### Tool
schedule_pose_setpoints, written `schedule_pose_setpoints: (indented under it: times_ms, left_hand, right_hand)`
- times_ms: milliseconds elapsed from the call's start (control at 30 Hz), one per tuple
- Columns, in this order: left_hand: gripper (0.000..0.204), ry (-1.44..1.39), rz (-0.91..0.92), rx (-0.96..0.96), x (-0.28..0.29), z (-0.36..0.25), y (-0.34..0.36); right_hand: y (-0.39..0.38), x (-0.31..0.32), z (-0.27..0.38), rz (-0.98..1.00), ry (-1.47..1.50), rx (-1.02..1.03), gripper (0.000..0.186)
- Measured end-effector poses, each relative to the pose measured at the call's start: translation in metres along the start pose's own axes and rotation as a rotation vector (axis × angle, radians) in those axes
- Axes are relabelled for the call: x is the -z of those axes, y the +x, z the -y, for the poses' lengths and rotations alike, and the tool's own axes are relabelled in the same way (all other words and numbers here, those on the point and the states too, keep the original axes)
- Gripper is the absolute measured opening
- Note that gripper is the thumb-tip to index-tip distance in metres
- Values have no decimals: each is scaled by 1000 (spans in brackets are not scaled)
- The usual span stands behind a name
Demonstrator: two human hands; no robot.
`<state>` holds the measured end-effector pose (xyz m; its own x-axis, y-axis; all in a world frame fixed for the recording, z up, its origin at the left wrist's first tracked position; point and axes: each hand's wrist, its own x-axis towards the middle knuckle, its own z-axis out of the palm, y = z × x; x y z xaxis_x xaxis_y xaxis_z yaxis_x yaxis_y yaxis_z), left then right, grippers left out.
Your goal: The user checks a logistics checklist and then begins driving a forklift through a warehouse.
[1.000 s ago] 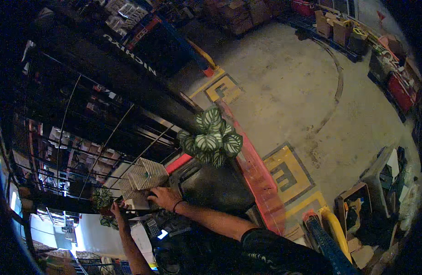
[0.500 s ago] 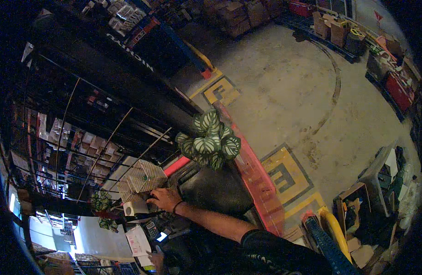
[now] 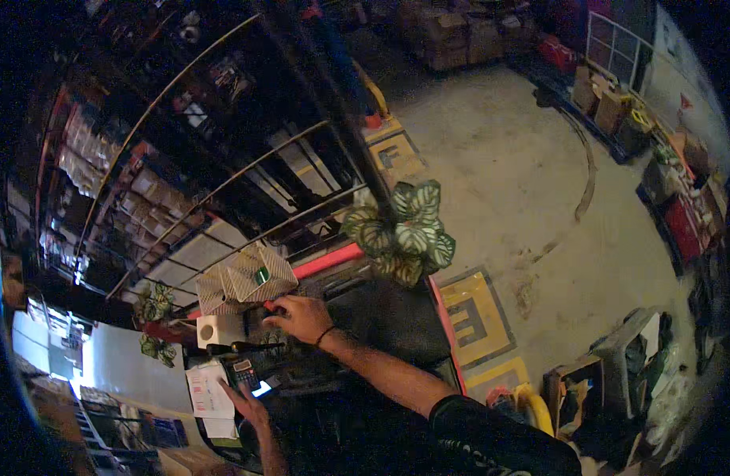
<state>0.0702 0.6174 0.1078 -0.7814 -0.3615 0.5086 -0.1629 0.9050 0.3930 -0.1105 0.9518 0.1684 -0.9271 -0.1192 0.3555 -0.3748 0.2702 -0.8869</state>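
My right hand point(image 3: 301, 319) reaches in from the right, palm down, beside a patterned woven-looking box point(image 3: 254, 278). Its fingers are bent and closed around a small red thing point(image 3: 270, 305), whose kind I cannot make out. A white box with a round hole point(image 3: 220, 332) stands just left of that hand. Lower down, my left hand point(image 3: 252, 408) is open, fingers stretched out, at the edge of some white papers point(image 3: 212, 401). Close to its fingertips are a dark calculator point(image 3: 244, 373) and a lit phone-like screen point(image 3: 261, 389).
Leafy striped plants point(image 3: 405, 234) rise ahead, beyond a black panel point(image 3: 389, 317). Metal bars point(image 3: 246, 178) cross the left side, with shelves of boxes behind. Yellow floor markings point(image 3: 482, 317), an open box point(image 3: 575, 389) and a grey bin point(image 3: 627, 357) lie to the right.
The whole view has swung. My right hand has drawn slightly away from the white box, and the red thing now shows at its fingertips. My left hand has come further into view beside the papers.
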Motion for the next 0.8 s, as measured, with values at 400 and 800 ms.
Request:
schedule_pose_setpoints:
  times_ms: [400, 800]
  left_hand:
    - [91, -915, 151, 142, 8, -110, 92]
    - [103, -527, 32, 112, 59, -92, 49]
  right_hand:
    - [3, 7, 16, 82, -68, -69, 55]
    - [5, -4, -3, 30, -191, 106, 46]
